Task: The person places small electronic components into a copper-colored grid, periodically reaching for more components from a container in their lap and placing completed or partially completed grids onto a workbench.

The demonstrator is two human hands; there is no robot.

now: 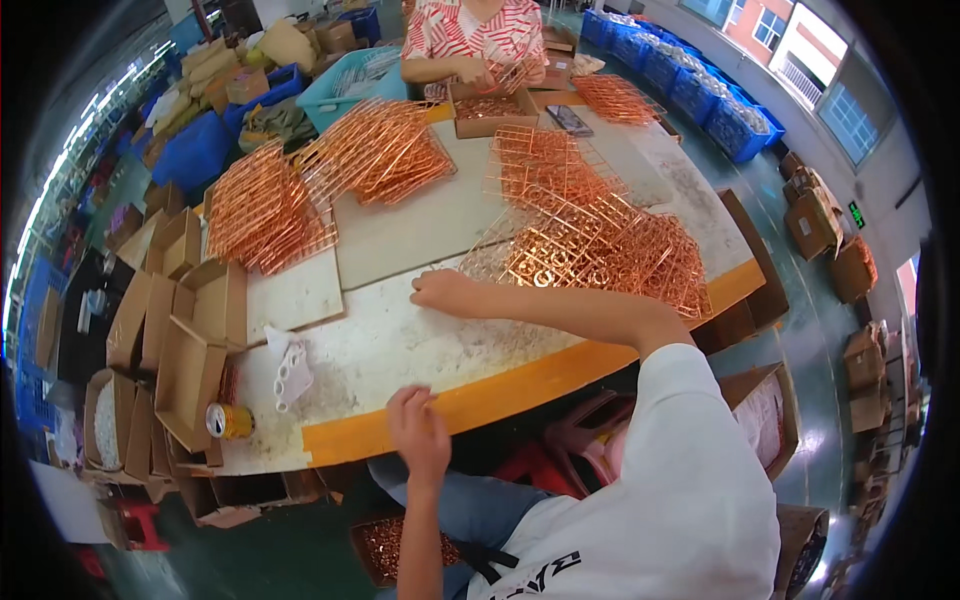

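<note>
Copper-coloured racks (605, 240), probably stiff, light and best held by their edges, are lying on the worktop (375, 335) beyond the right hand (447, 292), fingers curled, contents unclear, and the loosely parted left hand (418, 435).

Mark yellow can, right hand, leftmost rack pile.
Yellow can (236, 421): head view, its side wall.
Right hand (446, 292): head view, back of the hand.
Leftmost rack pile (258, 202): head view, bars of the upper racks.

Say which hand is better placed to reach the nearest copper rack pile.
Probably the right hand: it lies nearer the copper rack pile, while the left hand is back by the orange table edge.
</note>
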